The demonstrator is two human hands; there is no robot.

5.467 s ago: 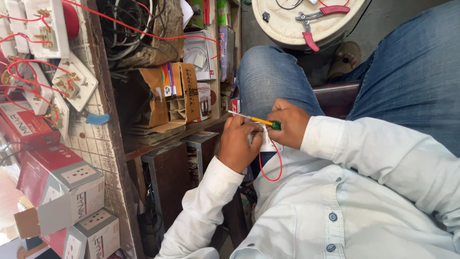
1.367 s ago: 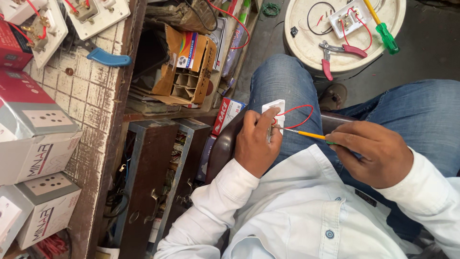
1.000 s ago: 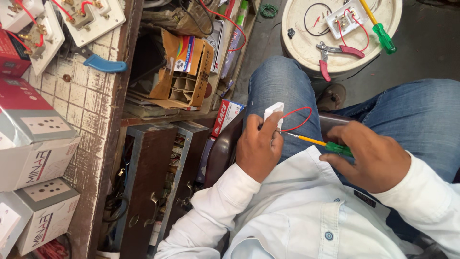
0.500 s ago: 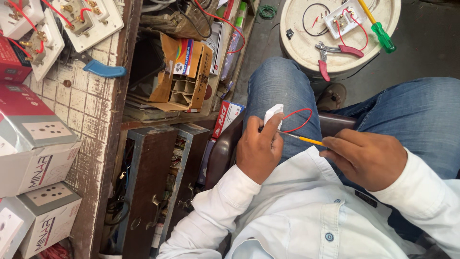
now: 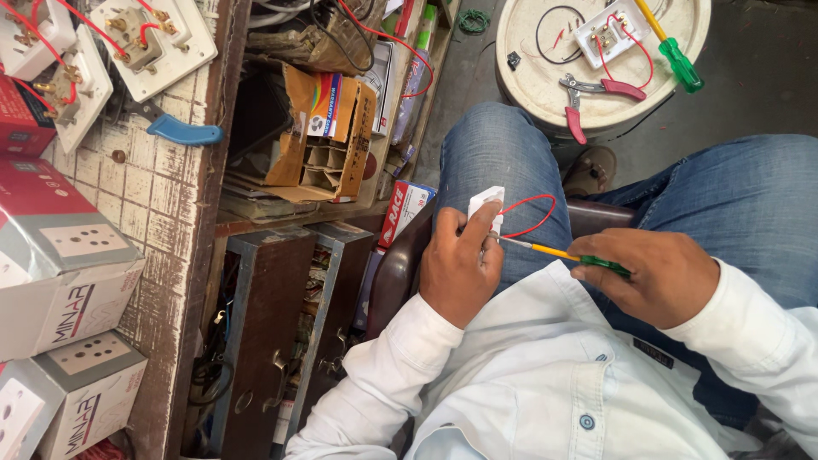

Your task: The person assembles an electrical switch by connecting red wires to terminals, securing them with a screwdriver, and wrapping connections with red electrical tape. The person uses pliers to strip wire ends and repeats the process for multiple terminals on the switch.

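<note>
The left hand (image 5: 460,268) held a small white switch (image 5: 486,204) above the left thigh, its grip closed around the lower part of the body with the thumb running up the face. A red wire (image 5: 532,215) looped out from the switch to the right and curved back toward it. The right hand (image 5: 660,277) held a screwdriver (image 5: 562,253) by its green handle, its grip closed on it, with the yellow shank reaching left so that the tip met the switch just beside the left thumb.

The switch looked like light, rigid moulded plastic, smooth enough to twist out of a loose hold when the screwdriver pushed on it. Taking it by its two long edges seemed the safest hold, with fingers clear of the terminals and the tip. The wire appeared thin and springy, likely to flick back once freed, and best pinched close to the terminal. The screwdriver looked stiff and slim.

Ahead on a round white lid (image 5: 528,77) lay red pliers (image 5: 596,89), a second screwdriver (image 5: 673,51) and a wired socket plate (image 5: 613,32). Boxes (image 5: 64,264) sat on the tiled counter (image 5: 166,213) to the left.
</note>
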